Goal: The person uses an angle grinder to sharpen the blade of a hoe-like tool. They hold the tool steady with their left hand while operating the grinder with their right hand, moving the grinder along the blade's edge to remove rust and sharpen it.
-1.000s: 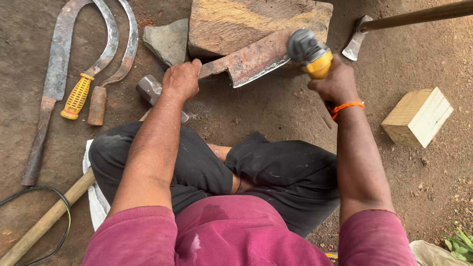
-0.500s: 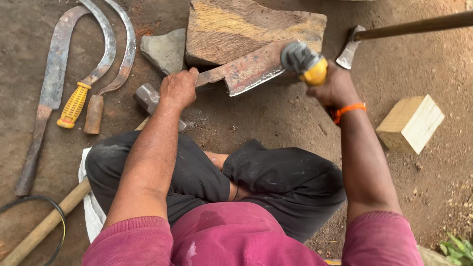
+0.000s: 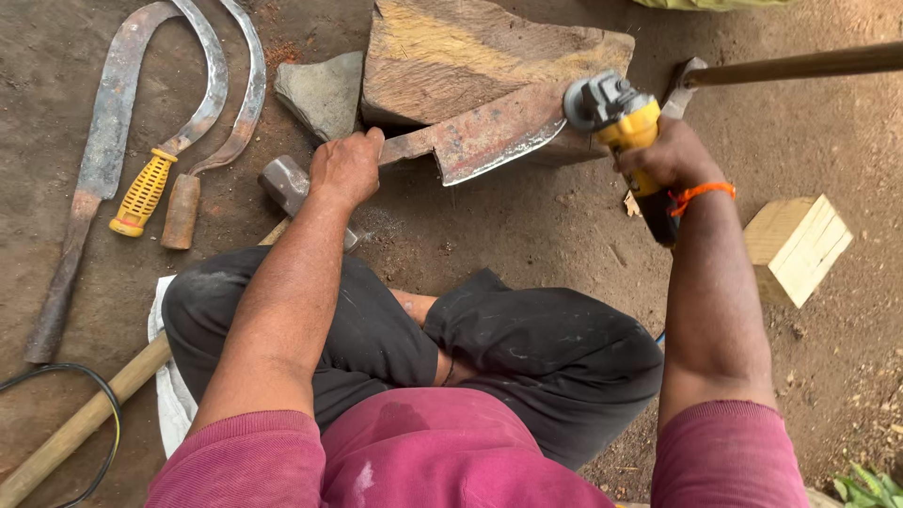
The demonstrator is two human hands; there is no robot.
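Left hand point(image 3: 346, 167) is clamped on the tang end of a rusty cleaver blade point(image 3: 489, 136), pinning it flat against the wooden block point(image 3: 461, 56). Blade edge faces the person and overhangs the block's near side. Right hand point(image 3: 670, 155) is wrapped tight around a yellow angle grinder point(image 3: 621, 118), whose grey head sits at the blade's far tip; contact not clear. Hands well apart. A hammer point(image 3: 287, 183) lies just under the left wrist. Left on the dirt floor: two sickles point(image 3: 202, 103) and a long curved blade point(image 3: 99, 160). Small wood block point(image 3: 798, 246) to the right, an axe point(image 3: 781, 68) behind the grinder, a grey stone point(image 3: 324, 92) beside the wooden block.
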